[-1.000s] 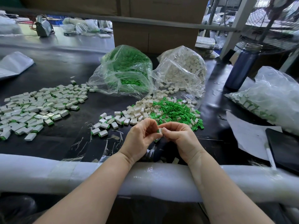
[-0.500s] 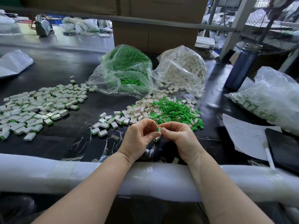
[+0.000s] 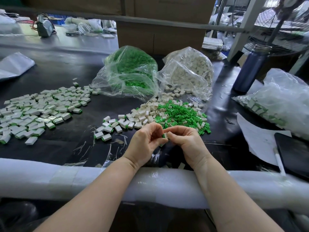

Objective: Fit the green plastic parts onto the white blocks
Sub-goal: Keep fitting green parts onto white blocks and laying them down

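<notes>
2 hands meeting over the near table edge: left hand (image 3: 147, 139) and right hand (image 3: 185, 139) pinching 1 white block (image 3: 165, 135), green part at its end. Finished pieces (image 3: 40, 111) heaped far left; loose green parts (image 3: 180, 113) and white blocks (image 3: 147, 113) just ahead, bags (image 3: 132, 72) beyond: plenty left. Nothing blocking.

Bare black desk (image 3: 70, 148) lies open left of the hands, between the padded front rail (image 3: 50, 178) and a spread of finished blocks (image 3: 38, 111) — loose white blocks (image 3: 142, 114) and green parts (image 3: 180, 113) crowd the path ahead, two plastic bags (image 3: 130, 72) behind; paper (image 3: 257, 138) and tablet (image 3: 294, 153) block the right.
</notes>
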{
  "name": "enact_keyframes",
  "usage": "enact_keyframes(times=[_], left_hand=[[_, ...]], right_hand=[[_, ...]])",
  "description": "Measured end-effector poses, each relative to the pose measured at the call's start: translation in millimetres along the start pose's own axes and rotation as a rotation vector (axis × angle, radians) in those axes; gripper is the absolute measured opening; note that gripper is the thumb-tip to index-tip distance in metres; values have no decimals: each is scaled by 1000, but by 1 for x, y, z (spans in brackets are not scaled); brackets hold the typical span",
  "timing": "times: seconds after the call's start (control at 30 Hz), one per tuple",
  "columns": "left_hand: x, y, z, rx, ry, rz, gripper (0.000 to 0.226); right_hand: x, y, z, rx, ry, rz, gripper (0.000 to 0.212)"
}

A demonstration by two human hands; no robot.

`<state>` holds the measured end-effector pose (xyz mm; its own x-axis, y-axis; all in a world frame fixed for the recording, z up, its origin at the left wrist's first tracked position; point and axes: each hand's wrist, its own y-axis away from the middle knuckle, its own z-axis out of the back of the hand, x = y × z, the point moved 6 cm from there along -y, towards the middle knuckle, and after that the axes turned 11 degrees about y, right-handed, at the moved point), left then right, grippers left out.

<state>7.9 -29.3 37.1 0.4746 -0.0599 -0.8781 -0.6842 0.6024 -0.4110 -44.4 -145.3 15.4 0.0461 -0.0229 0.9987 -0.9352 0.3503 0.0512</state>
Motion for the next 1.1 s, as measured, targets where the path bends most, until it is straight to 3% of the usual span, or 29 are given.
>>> enact_keyframes(times=[0.2, 0.57, 0.83, 1.1], left_hand=[[5, 1, 3, -44, 53, 41, 16], [8, 1, -2, 32, 22, 113, 16], [12, 0, 7, -84, 211, 186, 16], [17, 1, 12, -152, 221, 247, 21]], right_hand=[[0, 0, 0, -7, 37, 14, 19], [-1, -1, -1, 15, 53, 20, 23], [-1, -4, 1, -49, 79, 70, 24], [-1, -5, -2, -48, 222, 115, 15]])
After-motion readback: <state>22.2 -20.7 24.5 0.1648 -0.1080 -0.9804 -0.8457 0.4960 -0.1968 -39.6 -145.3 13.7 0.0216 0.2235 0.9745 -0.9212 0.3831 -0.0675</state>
